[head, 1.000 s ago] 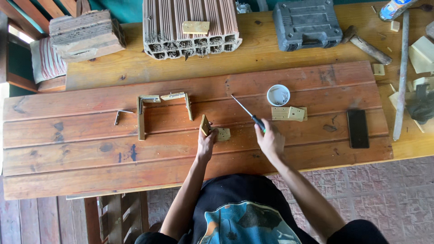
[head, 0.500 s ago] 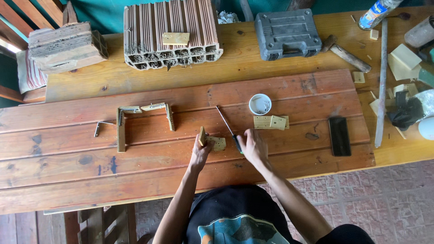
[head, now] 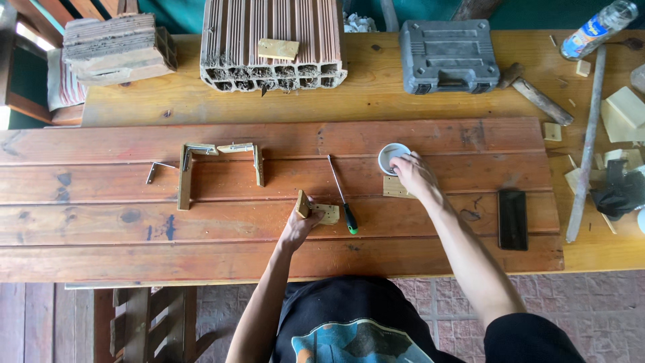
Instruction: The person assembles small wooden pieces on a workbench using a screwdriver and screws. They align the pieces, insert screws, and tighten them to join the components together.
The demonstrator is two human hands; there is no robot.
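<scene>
My left hand (head: 300, 227) holds a small wooden piece with a brass hinge (head: 316, 210) upright on the red-brown plank panel (head: 201, 232). A screwdriver with a green and black handle (head: 342, 198) lies loose on the planks just right of that piece. My right hand (head: 415, 175) reaches over a small white round cup (head: 390, 155), fingertips at its rim; whether it pinches anything is hidden. Under the right hand lies a flat wooden piece (head: 392, 188).
A U-shaped wooden frame with metal brackets (head: 215, 165) lies to the left. A black phone (head: 512, 218) lies at the right. Behind are a ribbed clay block (head: 272, 40), a grey tool case (head: 447, 46), a hammer (head: 534, 94), a plastic bottle (head: 596, 27) and wood offcuts (head: 625, 111).
My right hand has let go of the screwdriver, which now lies on the planks, and moved up and right to the white cup. The left hand stays on the hinged piece.
</scene>
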